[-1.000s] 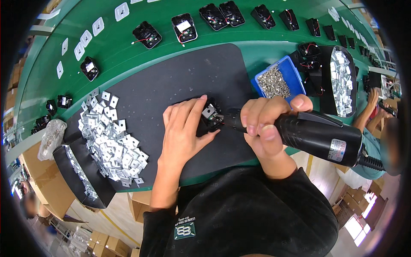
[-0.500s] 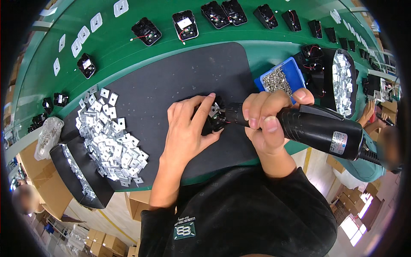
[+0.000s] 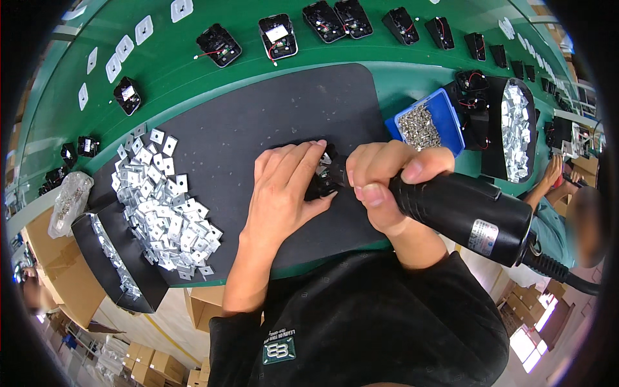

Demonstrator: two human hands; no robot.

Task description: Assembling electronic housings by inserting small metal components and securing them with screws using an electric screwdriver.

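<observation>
Shifted left and tipped nearer at its back end since the earlier frame: black power driver point(image 3: 465, 211), carried in the right hand point(image 3: 389, 184). Nose now close up over the right side of a small black housing point(image 3: 316, 186), hiding more of it; in judgement, a sign of driving work under way rather than lining up, though with the bit's exact contact hidden from view.

Housing at mid-scene, between the two hands, on a dark grey mat point(image 3: 258, 122) over a green counter point(image 3: 394, 93). Left hand point(image 3: 278, 184) almost unmoved: fingers curved and part-open, index at the far side, thumb at the near side, housing grasped between. Right-hand fingers wrapped firmly around the driver's front part.

Left of the hands, a loose heap of square metal plates point(image 3: 171, 216); farther right, a blue bin point(image 3: 445, 117) of screws point(image 3: 418, 127).
</observation>
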